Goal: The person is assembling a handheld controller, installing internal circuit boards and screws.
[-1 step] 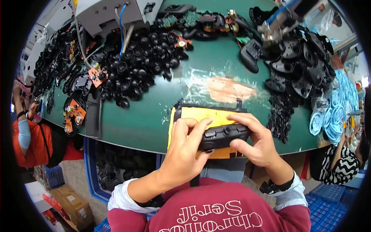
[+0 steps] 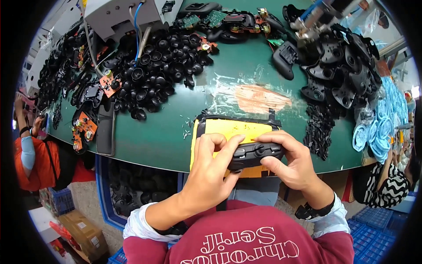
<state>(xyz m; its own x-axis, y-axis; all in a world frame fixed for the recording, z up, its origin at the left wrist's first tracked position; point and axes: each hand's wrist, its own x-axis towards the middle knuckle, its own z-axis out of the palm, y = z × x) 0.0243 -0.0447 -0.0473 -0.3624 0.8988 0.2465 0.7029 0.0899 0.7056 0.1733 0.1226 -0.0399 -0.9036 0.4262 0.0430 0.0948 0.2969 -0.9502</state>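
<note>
A black game controller (image 2: 259, 151) is held between my two hands, its edge with the shoulder buttons facing up. My left hand (image 2: 210, 163) pinches its left end, thumb and fingers closed round it. Round the right end my right hand (image 2: 293, 159) is closed, fingers along the far side and thumb on the near side. The controller is just above a yellow pad (image 2: 237, 126) with black tape on its edges, at the near edge of the green table (image 2: 176, 132). Its underside is hidden.
Black thumbstick caps (image 2: 154, 72) are heaped at the left, beside orange circuit boards (image 2: 110, 86) and a dark flat slab (image 2: 106, 132). Controller shells (image 2: 336, 66) pile up at the right, near coiled light-blue cables (image 2: 378, 127). A grey machine (image 2: 123, 17) stands behind. People sit at both sides.
The controller has tilted slightly between my hands, and its edge shows a little differently. Both hands keep their hold with only small finger shifts.
</note>
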